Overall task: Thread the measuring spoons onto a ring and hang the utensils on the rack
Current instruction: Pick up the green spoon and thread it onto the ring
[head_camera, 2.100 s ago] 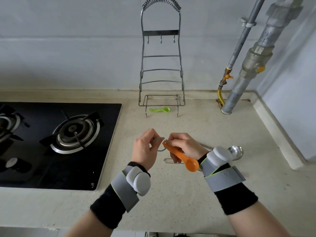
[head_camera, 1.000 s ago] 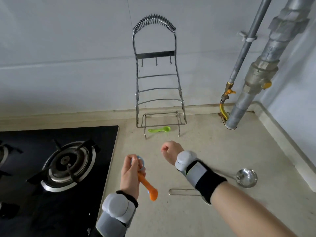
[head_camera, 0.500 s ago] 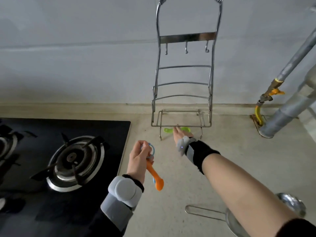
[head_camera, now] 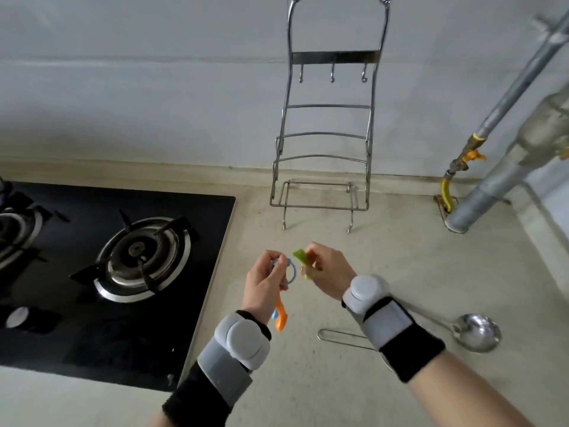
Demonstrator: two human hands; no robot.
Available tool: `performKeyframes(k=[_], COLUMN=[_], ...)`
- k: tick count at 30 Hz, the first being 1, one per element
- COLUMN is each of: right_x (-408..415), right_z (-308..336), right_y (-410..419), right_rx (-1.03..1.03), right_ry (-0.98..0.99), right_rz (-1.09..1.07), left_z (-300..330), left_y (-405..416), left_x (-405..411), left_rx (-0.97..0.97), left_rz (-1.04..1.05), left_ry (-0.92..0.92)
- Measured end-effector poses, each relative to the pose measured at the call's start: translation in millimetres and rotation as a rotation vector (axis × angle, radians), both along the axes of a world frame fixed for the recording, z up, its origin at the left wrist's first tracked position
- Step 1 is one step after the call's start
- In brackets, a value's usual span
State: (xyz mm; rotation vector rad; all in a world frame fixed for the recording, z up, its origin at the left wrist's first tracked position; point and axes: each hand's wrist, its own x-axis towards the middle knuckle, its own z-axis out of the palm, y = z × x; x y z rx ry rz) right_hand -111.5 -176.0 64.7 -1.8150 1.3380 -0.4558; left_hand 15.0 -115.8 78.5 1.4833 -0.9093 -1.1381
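My left hand point(head_camera: 264, 283) pinches a blue ring point(head_camera: 291, 270) above the counter. An orange measuring spoon point(head_camera: 281, 317) hangs from the ring below that hand. My right hand point(head_camera: 328, 270) grips a green measuring spoon point(head_camera: 301, 258), its end just right of the ring. The wire rack point(head_camera: 331, 127) stands upright against the wall beyond both hands, with three bare hooks point(head_camera: 332, 76) under its top bar. A steel ladle point(head_camera: 475, 331) lies on the counter under my right forearm, partly hidden by it.
A black gas hob point(head_camera: 101, 272) with burners fills the left side. Metal pipes point(head_camera: 489, 180) and a yellow gas valve point(head_camera: 468, 157) rise at the right corner. The beige counter point(head_camera: 354, 380) runs to the wall behind the rack.
My right hand reached to the rack's foot, took the green spoon off the counter and brought it back beside the ring. The orange spoon now hangs from the ring in my left hand.
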Motion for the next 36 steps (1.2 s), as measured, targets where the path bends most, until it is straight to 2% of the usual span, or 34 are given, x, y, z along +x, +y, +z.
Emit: performKeyframes(k=[4, 12, 15, 21, 30, 36], right_x=[-14, -35, -42, -46, -45, -45], right_z=[21, 33, 38, 41, 44, 42], right_y=[47, 86, 90, 96, 99, 97], right_rx=[0.165, 0.416, 0.442, 0.225, 0.204, 0.203], right_ry=[-0.306, -0.494, -0.486, -0.273, -0.205, -0.274], right_rz=[-0.078, 0.031, 0.077, 0.044, 0.031, -0.023], left_z=[4, 14, 17, 21, 26, 31], left_y=[26, 50, 55, 60, 57, 55], left_x=[-8, -14, -15, -15, -17, -19], left_rx=[-0.068, -0.056, -0.063, -0.067, -0.078, -0.097], left_rz=[-0.061, -0.154, -0.174, -0.192, -0.241, -0.246], left_ry=[-0.087, -0.189, -0.201, -0.211, -0.265, -0.276])
